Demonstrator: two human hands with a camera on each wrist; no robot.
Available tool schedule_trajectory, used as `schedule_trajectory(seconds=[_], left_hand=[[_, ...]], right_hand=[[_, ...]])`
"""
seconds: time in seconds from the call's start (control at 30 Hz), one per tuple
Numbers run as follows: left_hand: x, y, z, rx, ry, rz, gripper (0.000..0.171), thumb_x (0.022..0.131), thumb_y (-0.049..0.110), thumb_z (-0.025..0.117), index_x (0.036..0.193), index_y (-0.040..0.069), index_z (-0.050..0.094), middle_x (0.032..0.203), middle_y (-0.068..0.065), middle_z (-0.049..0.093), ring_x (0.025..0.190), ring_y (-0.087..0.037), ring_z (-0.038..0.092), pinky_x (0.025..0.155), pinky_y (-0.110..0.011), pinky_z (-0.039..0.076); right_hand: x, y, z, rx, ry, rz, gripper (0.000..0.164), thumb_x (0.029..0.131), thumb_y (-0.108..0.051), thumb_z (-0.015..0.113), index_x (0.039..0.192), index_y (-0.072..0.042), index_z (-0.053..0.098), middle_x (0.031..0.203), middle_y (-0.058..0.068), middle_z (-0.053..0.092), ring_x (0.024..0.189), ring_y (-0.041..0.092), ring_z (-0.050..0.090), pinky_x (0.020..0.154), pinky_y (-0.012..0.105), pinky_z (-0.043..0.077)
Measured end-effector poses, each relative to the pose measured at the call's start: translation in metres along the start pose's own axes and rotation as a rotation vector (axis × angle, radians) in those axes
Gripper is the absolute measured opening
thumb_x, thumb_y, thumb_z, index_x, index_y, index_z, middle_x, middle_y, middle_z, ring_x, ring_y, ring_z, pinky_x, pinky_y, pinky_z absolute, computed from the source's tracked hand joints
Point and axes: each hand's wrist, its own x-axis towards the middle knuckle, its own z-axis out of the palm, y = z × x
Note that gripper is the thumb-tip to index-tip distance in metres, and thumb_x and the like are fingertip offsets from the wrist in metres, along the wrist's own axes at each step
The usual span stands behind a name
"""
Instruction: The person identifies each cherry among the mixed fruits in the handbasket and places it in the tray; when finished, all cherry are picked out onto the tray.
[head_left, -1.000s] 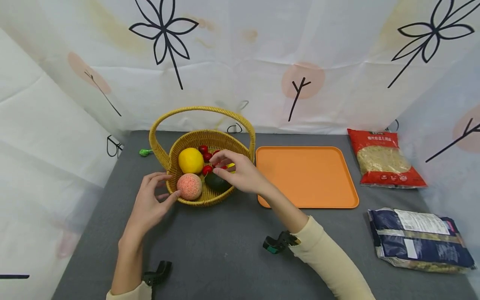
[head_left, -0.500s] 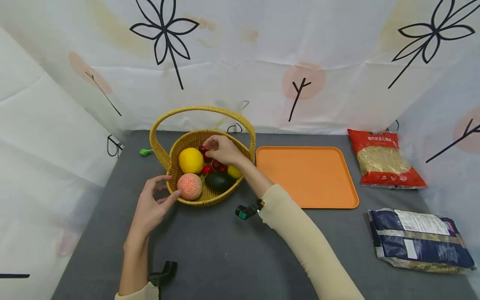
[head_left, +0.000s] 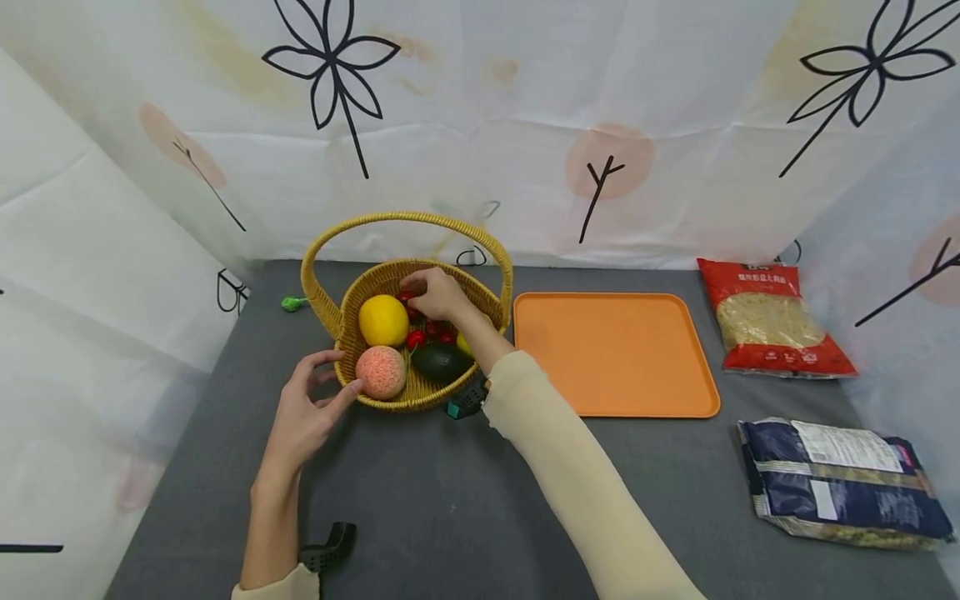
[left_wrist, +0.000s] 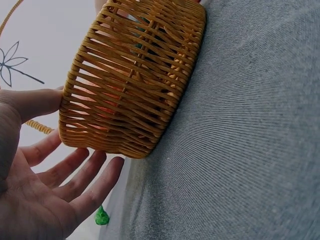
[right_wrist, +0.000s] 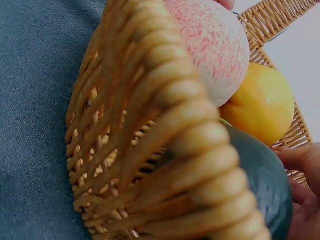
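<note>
The red fruits (head_left: 416,338) lie in the wicker basket (head_left: 405,405), left of the frame's centre, and the fingers of the right hand (head_left: 438,294) are curved down at the rear ones; if they pinch one I can't tell, b/c the hand and the dark green fruit (head_left: 441,363) hide the tips. Around them are the yellow fruit (head_left: 383,321), the peach (head_left: 381,372) at lower left, and another yellow fruit (head_left: 463,344), partly hidden under the wrist. The left hand (left_wrist: 45,195) has thumb and fingers spread wide at the basket's left side, thumb tip at the rim. Poss. trouble, in my judgement: the black wrist device (head_left: 467,398) is v. near the front right rim and could catch there, which would tug the basket; also a sleeve or finger may push the round fruits, b/c they have nothing flat to sit on. Re edges: the handle arches above the hand, the cloth wall (head_left: 525,192) stands just behind, and the orange tray (head_left: 615,354) has its raised border close on the right. For moving, the widest room is on the tabletop (head_left: 450,508), lower middle, btw. both forearms; the two bags (head_left: 772,318) (head_left: 847,483) at far right are well apart.
</note>
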Motion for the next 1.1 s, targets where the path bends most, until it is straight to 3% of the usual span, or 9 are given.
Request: schedule_trajectory(seconds=[0.1,0.17,0.23,0.33,0.43,0.57,0.8,0.9,1.1], left_hand=[[0.000,-0.001,0.001,-0.017,0.004,0.011,0.058,0.087,0.032,0.072,0.138,0.021,0.046,0.145,-0.005,0.045,0.124,-0.027,0.054,0.078,-0.016,0.051],[0.000,-0.001,0.002,-0.025,0.009,0.018,0.057,0.088,0.031,0.072,0.138,0.021,0.046,0.144,-0.005,0.046,0.123,-0.027,0.054,0.077,-0.016,0.051],[0.000,-0.001,0.002,-0.028,0.012,0.025,0.057,0.088,0.030,0.072,0.138,0.020,0.046,0.143,-0.005,0.047,0.123,-0.027,0.054,0.077,-0.016,0.051],[0.000,0.000,0.003,-0.029,0.012,0.034,0.057,0.088,0.029,0.072,0.138,0.020,0.046,0.144,-0.005,0.046,0.123,-0.028,0.055,0.077,-0.016,0.051],[0.001,0.000,0.003,-0.035,0.011,0.037,0.057,0.088,0.028,0.072,0.138,0.020,0.046,0.144,-0.006,0.046,0.122,-0.028,0.055,0.077,-0.017,0.052],[0.001,-0.001,0.003,-0.039,0.011,0.033,0.057,0.088,0.027,0.072,0.138,0.020,0.047,0.143,-0.006,0.047,0.122,-0.028,0.055,0.077,-0.017,0.052],[0.000,-0.002,0.003,-0.032,0.013,0.024,0.057,0.088,0.028,0.072,0.138,0.020,0.047,0.142,-0.005,0.048,0.122,-0.028,0.055,0.077,-0.015,0.051],[-0.001,-0.001,0.003,-0.031,0.014,0.025,0.057,0.088,0.029,0.072,0.138,0.020,0.047,0.142,-0.005,0.048,0.123,-0.028,0.055,0.077,-0.014,0.051],[0.000,0.000,0.003,-0.020,0.021,0.025,0.056,0.088,0.030,0.071,0.138,0.020,0.047,0.142,-0.005,0.048,0.123,-0.029,0.055,0.078,-0.014,0.050]], right_hand=[[0.000,0.002,0.003,0.018,-0.004,0.013,0.034,0.095,-0.015,0.061,0.129,-0.014,0.062,0.130,0.006,0.063,0.122,0.021,0.057,0.101,0.036,0.047],[0.000,0.003,0.005,0.026,-0.012,0.018,0.035,0.096,-0.017,0.061,0.130,-0.015,0.061,0.131,0.006,0.063,0.113,0.018,0.059,0.095,0.033,0.049],[0.001,0.004,0.006,0.024,-0.033,0.024,0.036,0.097,-0.019,0.059,0.133,-0.018,0.059,0.134,0.005,0.061,0.090,0.016,0.060,0.080,0.028,0.050],[0.002,0.003,0.007,0.030,-0.079,0.020,0.038,0.099,-0.020,0.055,0.137,-0.020,0.056,0.138,0.006,0.058,0.066,0.014,0.047,0.064,0.026,0.043],[0.003,0.003,0.007,0.024,-0.107,0.002,0.036,0.100,-0.021,0.053,0.136,-0.020,0.057,0.137,0.007,0.058,0.065,0.015,0.047,0.063,0.025,0.041],[0.003,0.003,0.006,0.022,-0.122,-0.012,0.034,0.099,-0.021,0.054,0.132,-0.017,0.060,0.131,0.010,0.060,0.086,0.017,0.054,0.071,0.025,0.042],[0.004,0.005,0.000,0.081,-0.188,0.003,0.033,0.096,-0.017,0.059,0.129,-0.013,0.059,0.129,0.008,0.058,0.096,0.018,0.053,0.066,0.026,0.046],[0.003,0.006,-0.003,0.103,-0.210,0.030,0.033,0.096,-0.017,0.060,0.128,-0.014,0.060,0.129,0.008,0.058,0.090,0.016,0.054,0.063,0.028,0.050],[0.003,0.004,-0.005,0.101,-0.265,0.076,0.035,0.096,-0.017,0.058,0.131,-0.017,0.060,0.128,0.007,0.060,0.061,0.013,0.048,0.057,0.026,0.048]])
